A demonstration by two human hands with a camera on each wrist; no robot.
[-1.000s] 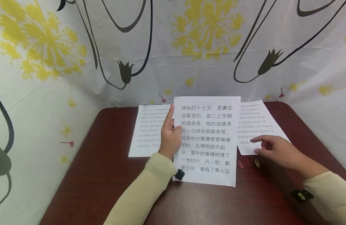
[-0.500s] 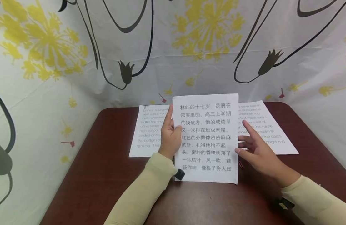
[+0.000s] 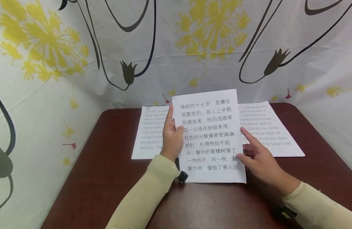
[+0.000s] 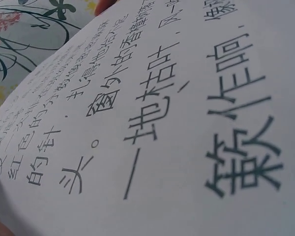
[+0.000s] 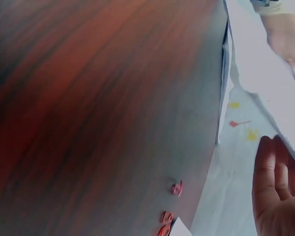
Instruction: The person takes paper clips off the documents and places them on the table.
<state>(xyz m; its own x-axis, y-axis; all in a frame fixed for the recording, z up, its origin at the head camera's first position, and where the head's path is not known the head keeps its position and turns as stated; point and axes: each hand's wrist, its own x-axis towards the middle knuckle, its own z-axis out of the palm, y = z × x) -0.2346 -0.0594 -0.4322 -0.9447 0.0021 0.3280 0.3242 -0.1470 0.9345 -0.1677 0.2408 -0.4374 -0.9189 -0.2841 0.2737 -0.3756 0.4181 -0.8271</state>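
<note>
My left hand (image 3: 173,140) holds a white sheet of printed paper (image 3: 210,133) by its left edge, thumb in front and the other fingers mostly hidden behind. Large Chinese characters cover its face, which fills most of the left wrist view. At the right edge is my right hand (image 3: 261,160), its thumb on the front and its fingers behind, the paper between them in the right wrist view. The sheet is raised above the table and leans slightly.
Behind the held sheet, English-printed papers lie at left (image 3: 148,133) and right (image 3: 270,127) on the dark red table (image 3: 107,178). Several small paper clips (image 5: 177,188) show in the right wrist view. A patterned curtain (image 3: 164,47) stands behind.
My right hand has come left from above the paper clips to the sheet's right edge. The sheet has turned a little, its top right corner shifting left and up. My left hand keeps its grip.
</note>
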